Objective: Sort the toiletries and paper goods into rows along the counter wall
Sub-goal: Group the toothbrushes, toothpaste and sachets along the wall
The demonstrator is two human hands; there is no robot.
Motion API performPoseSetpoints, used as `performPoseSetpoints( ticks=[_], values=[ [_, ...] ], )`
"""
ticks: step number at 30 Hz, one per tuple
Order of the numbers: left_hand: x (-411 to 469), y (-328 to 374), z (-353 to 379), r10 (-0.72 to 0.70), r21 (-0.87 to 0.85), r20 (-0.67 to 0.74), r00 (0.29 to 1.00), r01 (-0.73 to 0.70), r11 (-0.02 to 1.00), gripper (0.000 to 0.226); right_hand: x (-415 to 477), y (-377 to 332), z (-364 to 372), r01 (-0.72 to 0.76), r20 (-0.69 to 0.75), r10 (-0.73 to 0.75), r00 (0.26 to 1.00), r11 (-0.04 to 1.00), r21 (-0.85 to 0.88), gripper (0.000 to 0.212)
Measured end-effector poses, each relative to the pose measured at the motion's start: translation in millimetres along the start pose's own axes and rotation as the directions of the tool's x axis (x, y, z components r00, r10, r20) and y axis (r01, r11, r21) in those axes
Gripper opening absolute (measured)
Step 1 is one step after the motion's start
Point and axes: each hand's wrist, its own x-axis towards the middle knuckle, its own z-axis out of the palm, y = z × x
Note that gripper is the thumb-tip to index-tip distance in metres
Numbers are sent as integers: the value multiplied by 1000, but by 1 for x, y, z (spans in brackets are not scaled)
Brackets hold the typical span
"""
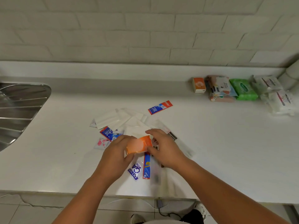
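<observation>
- Holding the orange tissue pack [140,145] between both hands, we have it over the loose heap of white sachets [110,118] at the middle of the counter [226,143].
- The left hand [116,152] pinches the pack's left end, fingers [127,139] curled round its edge; the right hand [163,146] pinches the right end, thumb below and fingers above.
- The pack's long axis runs nearly left to right, its right end tipped slightly toward the tiled wall [145,38]. Each hand thus grips one short end.
- The started row lies to the right and away from us, against the wall: a second orange pack [199,84] stands at its near end, with a green wipes pack [243,89] and pale packs beyond.
- We judge the right hand the nearer to that row, so it would carry the pack alone once the left hand lets go.
- The free space just left of the second orange pack looks the natural slot. A red-and-blue toothpaste sachet [160,107] lies near the path, between the heap and the row.
- Motion blur hides whether the pack touches the sachets beneath.
</observation>
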Motion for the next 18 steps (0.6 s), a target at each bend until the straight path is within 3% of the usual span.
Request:
performPoseSetpoints(
  ticks=[2, 6, 10, 15, 18],
  values=[
    [58, 58, 33, 83, -35, 22, 996, -82, 996, 44, 11, 52, -72, -53, -14, 53, 998, 998, 38, 55],
    [72, 72, 23, 118, -13, 24, 993, -118, 993, 46, 16, 48, -84, -37, 62, 38, 997, 999, -11, 49],
    [89, 95, 33, 127, -88, -31, 991, -129, 988, 62, 19, 63, -103, -56, 22, 56, 998, 998, 28, 32],
    [119, 147, 60, -90, -388, -41, 995, 67, 919, 65, 21, 96, -147, -170, -19, 178, 984, 962, 213, 16],
    [134, 172, 84, -184, -537, 20, 983, 166, 827, 44, 19, 117, -171, -179, -57, 206, 977, 933, 313, 16]
  ],
)
